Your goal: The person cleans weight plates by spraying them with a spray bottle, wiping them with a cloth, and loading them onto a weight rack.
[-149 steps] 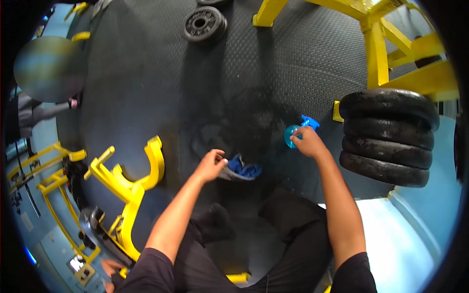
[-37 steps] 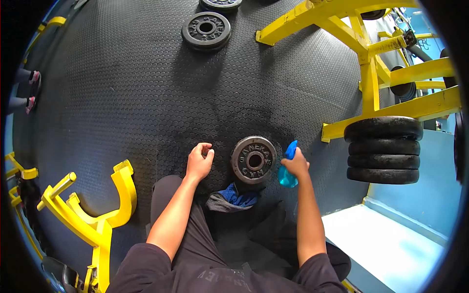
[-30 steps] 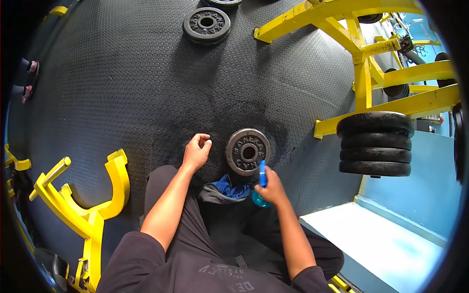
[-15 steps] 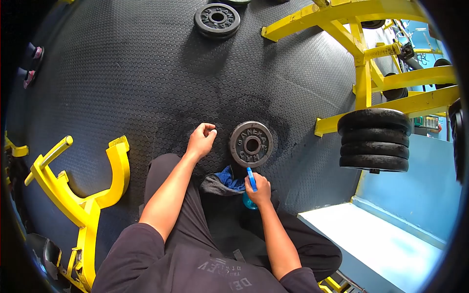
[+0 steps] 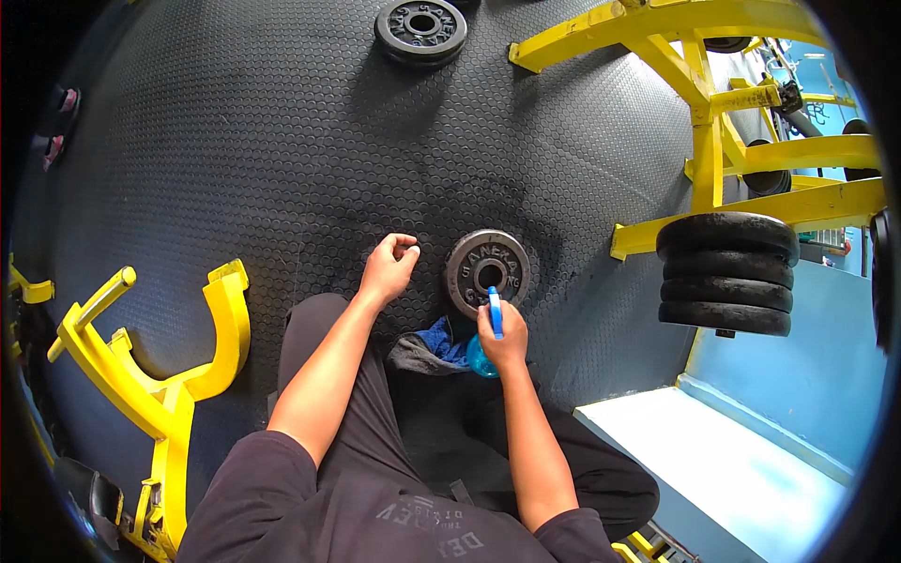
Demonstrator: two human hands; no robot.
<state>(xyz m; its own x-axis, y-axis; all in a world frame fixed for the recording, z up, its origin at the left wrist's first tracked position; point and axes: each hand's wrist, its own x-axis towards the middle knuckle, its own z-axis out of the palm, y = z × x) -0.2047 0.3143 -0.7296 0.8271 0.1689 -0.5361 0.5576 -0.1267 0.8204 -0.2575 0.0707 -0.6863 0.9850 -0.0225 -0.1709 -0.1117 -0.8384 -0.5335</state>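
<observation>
My right hand is wrapped round a blue spray bottle, its nozzle over the lower edge of a black weight plate. The plate has raised lettering and a centre hole, and the floor round it looks darker. To the left of the plate, my left hand hovers with curled fingers; whether they hold anything is hidden. A blue and grey cloth lies below the plate, beside the bottle.
Stacked plates lie on the black textured floor ahead. A yellow rack with several black plates stands right, above a white ledge. Another yellow frame is at left.
My right hand has moved up and slightly right with the spray bottle, bringing its nozzle over the plate. My left hand has barely moved. The view has shifted slightly.
</observation>
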